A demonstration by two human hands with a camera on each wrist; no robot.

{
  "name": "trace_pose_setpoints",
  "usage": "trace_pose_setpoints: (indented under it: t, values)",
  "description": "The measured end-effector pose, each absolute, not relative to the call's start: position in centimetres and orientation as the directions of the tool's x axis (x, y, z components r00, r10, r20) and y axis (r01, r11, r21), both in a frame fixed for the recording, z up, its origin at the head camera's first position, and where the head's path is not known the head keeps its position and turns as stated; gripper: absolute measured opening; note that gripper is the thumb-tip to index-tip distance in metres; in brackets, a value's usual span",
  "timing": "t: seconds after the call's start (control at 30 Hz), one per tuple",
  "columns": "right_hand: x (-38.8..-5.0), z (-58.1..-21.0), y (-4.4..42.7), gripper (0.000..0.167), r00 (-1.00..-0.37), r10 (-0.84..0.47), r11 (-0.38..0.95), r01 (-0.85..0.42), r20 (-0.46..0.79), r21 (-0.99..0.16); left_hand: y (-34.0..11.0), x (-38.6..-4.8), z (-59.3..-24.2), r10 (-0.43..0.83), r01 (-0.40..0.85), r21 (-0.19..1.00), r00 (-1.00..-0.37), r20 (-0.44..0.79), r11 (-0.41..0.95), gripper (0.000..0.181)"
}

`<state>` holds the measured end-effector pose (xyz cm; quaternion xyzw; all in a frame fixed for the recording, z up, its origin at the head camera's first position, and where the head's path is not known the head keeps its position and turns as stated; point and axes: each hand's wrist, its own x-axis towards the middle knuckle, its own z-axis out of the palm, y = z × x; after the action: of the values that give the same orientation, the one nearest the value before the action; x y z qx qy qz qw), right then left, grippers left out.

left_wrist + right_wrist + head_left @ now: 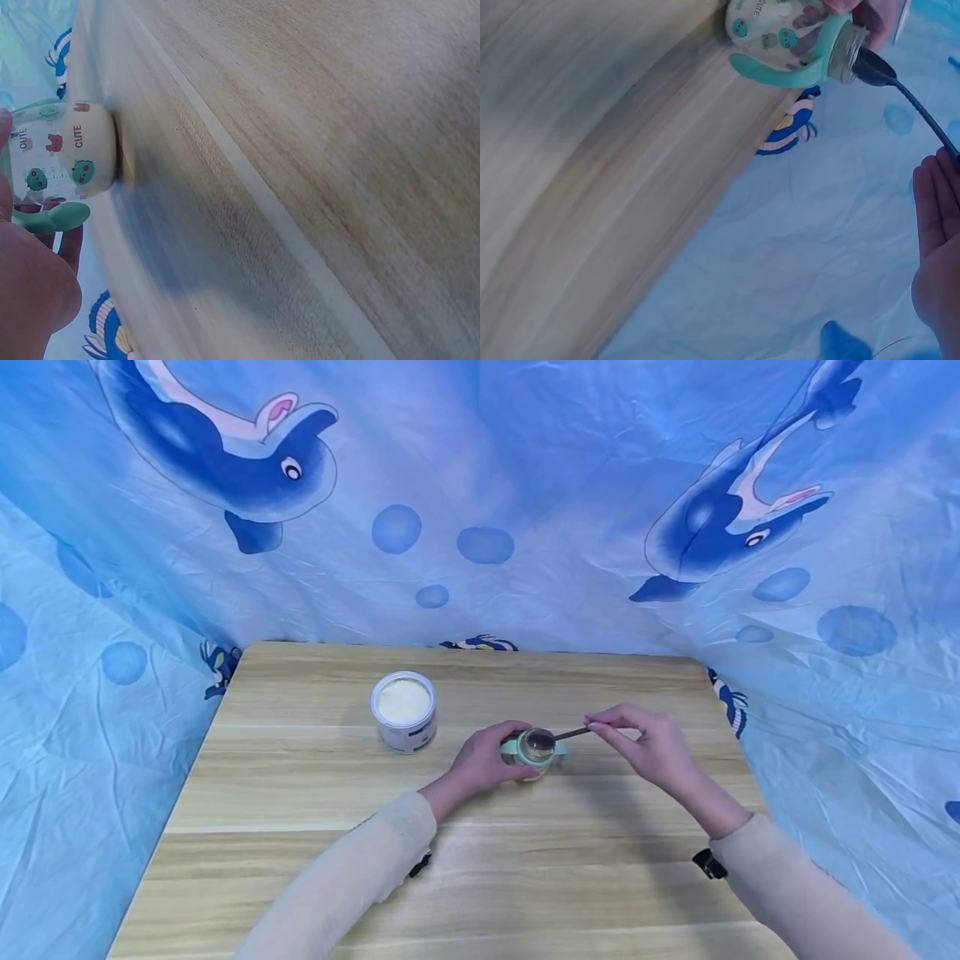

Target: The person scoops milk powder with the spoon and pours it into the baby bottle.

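A clear baby bottle (534,766) with mint-green handles stands on the table, its mouth uncovered. My left hand (480,762) grips it around the side. Printed faces and the word CUTE show on the bottle (64,154) in the left wrist view, with something pale in its lower part. My right hand (651,750) pinches the handle end of a dark metal spoon (573,733). In the right wrist view the bowl of the spoon (874,69) is tipped at the bottle's mouth; whether any powder is on it I cannot tell.
To the left of the bottle stands an open tin (408,739) with off-white powder near its rim. The wooden table (480,877) ends at the back against a blue dolphin-print sheet (555,585), which hangs at both sides too.
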<state>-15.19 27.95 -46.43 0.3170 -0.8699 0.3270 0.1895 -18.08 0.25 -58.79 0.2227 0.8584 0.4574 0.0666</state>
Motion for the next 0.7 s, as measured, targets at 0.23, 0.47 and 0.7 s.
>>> trace_pose_setpoints:
  t: [0.23, 0.47, 0.7]
  values:
    - [-15.9, -46.0, 29.0, 0.014, -0.861, -0.254, 0.563, -0.502, 0.441, -0.656, -0.1, -18.1, -58.5, 0.441, 0.316, 0.809, -0.894, 0.079, 0.496, 0.08]
    - [-16.6, -45.0, 29.1, 0.01, -0.889, -0.205, 0.499, -0.455, 0.41, -0.737, -1.1, -18.4, -57.0, 0.457, 0.336, 0.78, -0.886, 0.072, 0.529, 0.085]
    - [-17.4, -44.1, 28.7, 0.007, -0.91, -0.172, 0.417, -0.413, 0.376, -0.81, -3.0, -18.7, -54.4, 0.476, 0.374, 0.745, -0.875, 0.087, 0.552, 0.083]
